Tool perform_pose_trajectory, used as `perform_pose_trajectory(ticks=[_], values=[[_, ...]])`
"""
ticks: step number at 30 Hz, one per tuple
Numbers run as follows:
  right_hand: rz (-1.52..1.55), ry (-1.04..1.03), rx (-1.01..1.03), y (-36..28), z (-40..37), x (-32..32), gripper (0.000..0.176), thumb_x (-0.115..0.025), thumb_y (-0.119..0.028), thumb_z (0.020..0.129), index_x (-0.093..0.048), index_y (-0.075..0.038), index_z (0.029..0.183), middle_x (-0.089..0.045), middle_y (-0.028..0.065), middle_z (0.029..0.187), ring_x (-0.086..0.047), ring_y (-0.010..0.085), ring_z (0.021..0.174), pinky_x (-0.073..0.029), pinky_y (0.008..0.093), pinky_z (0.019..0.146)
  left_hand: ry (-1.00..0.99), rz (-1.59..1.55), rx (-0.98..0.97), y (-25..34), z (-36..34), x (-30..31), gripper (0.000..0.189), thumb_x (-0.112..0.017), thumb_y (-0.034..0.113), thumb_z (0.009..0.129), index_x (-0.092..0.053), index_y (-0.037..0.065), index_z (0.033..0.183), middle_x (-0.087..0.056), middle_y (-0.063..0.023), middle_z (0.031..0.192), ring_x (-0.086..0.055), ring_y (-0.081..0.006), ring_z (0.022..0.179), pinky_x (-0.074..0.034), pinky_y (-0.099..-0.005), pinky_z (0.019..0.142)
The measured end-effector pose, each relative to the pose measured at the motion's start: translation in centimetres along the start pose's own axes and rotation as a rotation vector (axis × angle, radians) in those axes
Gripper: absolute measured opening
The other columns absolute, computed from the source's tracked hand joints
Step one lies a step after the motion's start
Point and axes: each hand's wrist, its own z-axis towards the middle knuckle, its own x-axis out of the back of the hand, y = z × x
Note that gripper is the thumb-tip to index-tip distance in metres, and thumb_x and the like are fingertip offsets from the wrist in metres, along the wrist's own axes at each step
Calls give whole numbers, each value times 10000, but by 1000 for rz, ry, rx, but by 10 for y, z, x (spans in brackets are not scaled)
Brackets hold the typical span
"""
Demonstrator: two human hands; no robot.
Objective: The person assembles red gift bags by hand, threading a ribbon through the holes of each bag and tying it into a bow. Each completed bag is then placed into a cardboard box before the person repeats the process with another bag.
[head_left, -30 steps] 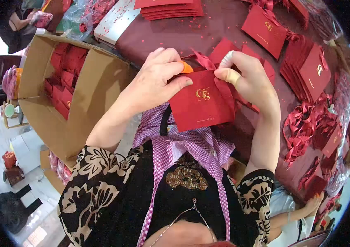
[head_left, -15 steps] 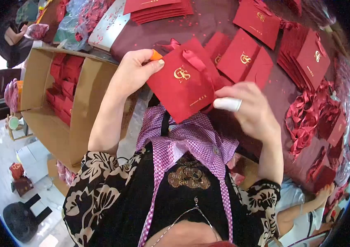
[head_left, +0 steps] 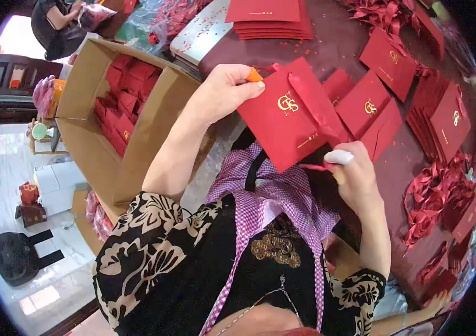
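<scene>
A red paper gift bag (head_left: 271, 131) with gold lettering is tilted in front of me, above my lap. My left hand (head_left: 224, 95) pinches its upper left edge between thumb and fingers, an orange cover on one fingertip. A wide red ribbon (head_left: 307, 96) runs down the bag's right side. Just off the lower right edge, my right hand (head_left: 356, 180), with a white cover on one finger, is closed on a ribbon end (head_left: 317, 167). Close behind the bag, more red bags (head_left: 367, 106) lie overlapping on the table.
A cardboard box (head_left: 142, 145) at left holds several red bags. Stacked bags (head_left: 271, 28) stand at the back and others (head_left: 442, 120) at right. Loose ribbons (head_left: 431, 190) lie on the dark red tablecloth (head_left: 383, 185). Another person (head_left: 56, 28) is at upper left; another's hand (head_left: 439, 302) is at lower right.
My right hand has moved down and away from the bag's edge, drawing the ribbon end out. My left hand keeps its hold. The whole view has shifted, showing more of the box.
</scene>
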Motion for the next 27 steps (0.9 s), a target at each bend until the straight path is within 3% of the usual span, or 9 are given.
perform_pose_trajectory(ticks=[3,4,6,7,12,14,19,22,27], values=[[395,21,-320,-19,9,29,392,-734,-109,782,-599,-49,1146,-603,78,942,-592,192,886,-476,295,766,10,17,-8,3,1,1,117,-616,58,865,-663,-40,907,-646,7,791,-559,-51,728,-465,-230,668],[570,191,-220,-14,8,26,417,-749,-129,778,-597,-27,1152,-602,80,953,-583,176,875,-475,277,763,13,-17,-9,5,1,0,115,-615,57,865,-665,-37,907,-647,6,793,-561,-50,730,-465,-228,670],[492,184,-348,-25,21,42,402,-752,-117,775,-603,-7,1131,-597,88,948,-582,187,847,-468,276,767,35,-54,-26,13,-1,-5,108,-615,55,863,-668,-30,902,-646,7,788,-560,-47,726,-464,-223,669],[172,193,-216,-21,28,44,343,-747,-80,769,-630,-1,1082,-596,88,915,-577,185,828,-458,267,760,56,-56,-39,18,-2,-8,103,-616,54,861,-670,-26,898,-644,10,781,-557,-45,721,-462,-221,667],[147,390,-226,-20,38,54,122,-627,-10,828,-647,26,943,-616,85,950,-569,178,888,-431,277,823,107,41,-72,23,3,-11,102,-645,78,846,-668,-17,875,-637,35,783,-555,-48,716,-452,-222,658],[388,502,-290,-8,35,58,114,-613,-31,860,-635,39,948,-616,92,991,-561,178,929,-425,294,870,187,-64,-182,9,11,-19,151,-649,116,807,-658,-32,785,-575,-1,614,-509,-55,612,-422,-270,544],[803,566,-134,3,41,70,276,-515,-182,980,-561,40,1137,-573,119,1112,-468,122,792,-424,263,677,196,-49,-117,4,15,-30,148,-641,112,807,-655,-32,774,-613,-44,622,-540,-84,603,-441,-286,566],[955,586,-119,3,46,74,288,-503,-197,987,-542,30,1158,-564,119,1122,-455,126,777,-420,262,670,189,-31,-119,-5,19,-36,164,-645,130,802,-661,-32,789,-611,-81,622,-555,-113,596,-450,-307,575],[995,575,-100,-6,57,77,302,-534,-248,977,-526,2,1147,-501,43,903,-391,101,698,-363,249,618,191,38,-146,-1,19,-39,183,-638,135,798,-660,-45,815,-615,-123,639,-580,-142,612,-461,-324,601]])
